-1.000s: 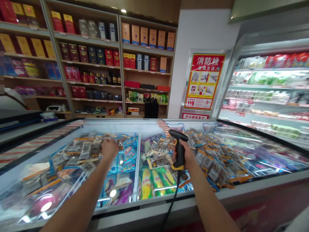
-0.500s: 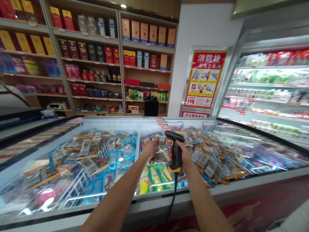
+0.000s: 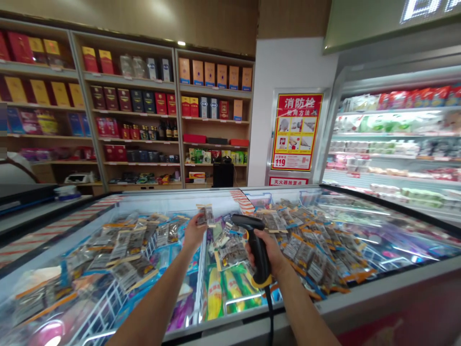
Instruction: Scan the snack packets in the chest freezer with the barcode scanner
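Note:
My left hand (image 3: 194, 231) pinches a small clear packet (image 3: 206, 216) with tan edges, lifted above the freezer's contents near the middle divider. My right hand (image 3: 268, 250) is wrapped round the handle of a black and yellow barcode scanner (image 3: 258, 254). The scanner's head points left, towards the packet, and its cord hangs down over the freezer's front edge. Below the scanner lie more clear packets (image 3: 230, 252) and yellow-green packs (image 3: 215, 288). Piles of similar packets (image 3: 317, 250) lie to the right and to the left (image 3: 124, 242).
The chest freezer's front rim (image 3: 216, 331) runs across below my arms. White wire dividers (image 3: 108, 307) split its inside. Behind stand shelves of boxes (image 3: 137, 113), a red and yellow poster (image 3: 297, 132) and a lit display fridge (image 3: 396, 144).
My left hand has moved left and up out of the pile, now with a packet in its fingers. The scanner has shifted slightly left in my right hand. The view has tilted upward.

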